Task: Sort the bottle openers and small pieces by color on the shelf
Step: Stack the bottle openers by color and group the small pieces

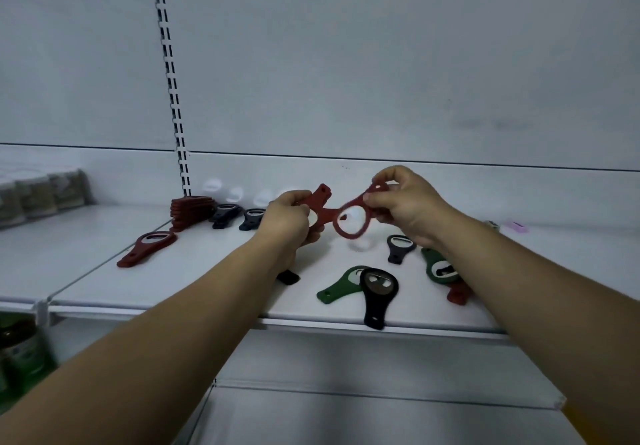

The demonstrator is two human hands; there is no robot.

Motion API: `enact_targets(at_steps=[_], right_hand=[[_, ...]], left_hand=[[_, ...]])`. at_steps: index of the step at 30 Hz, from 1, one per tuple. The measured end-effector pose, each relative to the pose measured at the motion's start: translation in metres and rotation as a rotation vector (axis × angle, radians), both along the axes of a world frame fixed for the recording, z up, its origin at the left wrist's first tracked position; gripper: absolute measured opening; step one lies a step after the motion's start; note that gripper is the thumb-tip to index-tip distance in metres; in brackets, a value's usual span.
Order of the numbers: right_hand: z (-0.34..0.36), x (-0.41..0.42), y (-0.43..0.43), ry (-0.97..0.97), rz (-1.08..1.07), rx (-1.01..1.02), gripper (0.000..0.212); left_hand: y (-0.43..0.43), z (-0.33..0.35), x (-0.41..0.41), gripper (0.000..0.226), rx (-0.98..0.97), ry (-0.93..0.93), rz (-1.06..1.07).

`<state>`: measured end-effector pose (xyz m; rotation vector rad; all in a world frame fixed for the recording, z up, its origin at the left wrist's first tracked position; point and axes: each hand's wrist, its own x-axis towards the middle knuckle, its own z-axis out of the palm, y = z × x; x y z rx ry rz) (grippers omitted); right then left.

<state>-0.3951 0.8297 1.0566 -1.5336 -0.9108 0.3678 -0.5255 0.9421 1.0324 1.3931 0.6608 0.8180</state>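
Right forearm (512, 271) hides most of a red handle (458, 295); left-edge packets (38, 197) blur.

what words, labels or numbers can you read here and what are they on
None can be read.
Clear plastic packs, far left: labels too blurred.
Dark round can, lower left: label too blurred.
Black plastic bottle opener, nearest front: no print visible.

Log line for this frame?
left hand holds red opener | right hand pinches red ring | red stack back left on shelf
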Motion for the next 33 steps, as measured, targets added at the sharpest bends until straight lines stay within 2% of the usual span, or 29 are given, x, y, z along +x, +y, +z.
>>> enact_targets(at_steps=[3, 4, 7, 8, 11, 13, 15, 16, 17, 20, 24, 28, 31, 33], right_hand=[[-0.007, -0.006, 0.006, 0.111, 0.005, 0.056, 0.025], [-0.011, -0.007, 0.009, 0.083, -0.026, 0.048, 0.023], [-0.017, -0.007, 0.014, -0.173, -0.186, -0.092, 0.022], [-0.017, -0.007, 0.014, -0.195, -0.195, -0.130, 0.023], [-0.016, -0.012, 0.010, -0.089, -0.021, -0.201, 0.021], [-0.017, -0.013, 0.005, -0.186, 0.057, -0.252, 0.038], [-0.017, -0.011, -0.001, -0.376, 0.021, -0.291, 0.064], [-0.017, -0.008, -0.004, -0.454, -0.018, -0.295, 0.069], [-0.017, -0.006, -0.008, -0.501, -0.038, -0.287, 0.065], [-0.016, 0.000, -0.020, -0.534, -0.028, -0.287, 0.034], [-0.016, 0.014, -0.044, -0.548, -0.045, -0.393, 0.040], [-0.007, 0.036, -0.084, -0.600, -0.138, -0.530, 0.016], [-0.003, 0.041, -0.109, -0.534, 0.013, -0.647, 0.020], [-0.008, 0.037, -0.114, -0.583, 0.077, -0.758, 0.020]], left_hand=[[-0.005, 0.001, 0.001, 0.030, -0.024, -0.026, -0.061], [-0.006, 0.002, 0.002, 0.028, -0.036, -0.037, -0.082], [-0.008, 0.001, 0.001, 0.022, -0.035, -0.063, -0.130], [-0.009, 0.001, 0.001, 0.024, -0.007, -0.055, -0.159], [-0.011, -0.001, 0.001, 0.029, 0.051, -0.034, -0.212], [-0.011, 0.001, 0.000, 0.034, 0.008, -0.054, -0.179], [-0.010, 0.004, -0.002, 0.033, -0.028, -0.054, -0.173], [-0.011, 0.005, -0.003, 0.030, -0.031, -0.033, -0.201], [-0.013, 0.005, -0.004, 0.028, -0.021, -0.001, -0.240], [-0.018, 0.005, -0.003, 0.026, 0.013, 0.097, -0.354], [-0.023, 0.006, 0.003, 0.032, 0.047, 0.133, -0.413], [-0.026, 0.009, 0.007, 0.030, 0.034, 0.160, -0.415], [-0.033, 0.010, 0.011, 0.032, 0.028, 0.185, -0.417], [-0.038, 0.010, 0.014, 0.032, 0.054, 0.215, -0.424]])
